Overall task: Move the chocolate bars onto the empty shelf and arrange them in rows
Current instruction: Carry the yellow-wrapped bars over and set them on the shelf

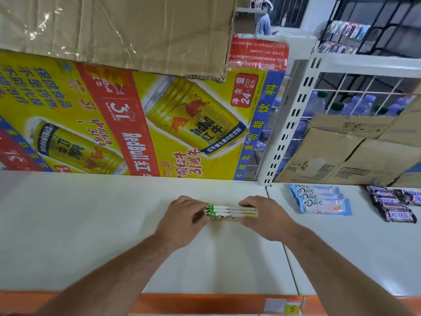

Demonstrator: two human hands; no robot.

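Cream-wrapped chocolate bars [233, 213], green at one end and marked Dove, were seen lying in a small stack of three on the white shelf [91, 224], held between the two hands. The green end was gripped by the left hand [182, 218], its fingers curled round it. The other end was pinched by the right hand [266, 215], with fingers laid over the top and the thumb at the near side. The stack was set flat, touching the shelf, directly ahead of both forearms.

Further out, to the right of the right hand, blue Dove bars [323, 201] were overlapped in a fan on the neighbouring shelf panel, and beyond them dark Snickers bars [396, 206] were piled. Beyond the fingertips, a yellow Red Bull carton panel [136, 117] was stood against the back, with plain brown cardboard [114, 30] above it. Nearer than the wrists, an orange shelf edge [205, 302] was seen, with a price tag [282, 305] fixed to it.
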